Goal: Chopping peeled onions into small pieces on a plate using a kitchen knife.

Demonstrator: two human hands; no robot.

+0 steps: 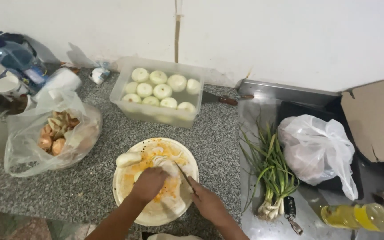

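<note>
On a round cutting board (130, 186) on the speckled desk (218, 142), the left hand (149, 184) curls its fingers over a peeled onion (167, 165) lying just beyond the fingertips, while the right hand (206, 202) pinches a knife (185, 175) whose blade meets it. Another onion piece (128, 158) lies nearby.
</note>
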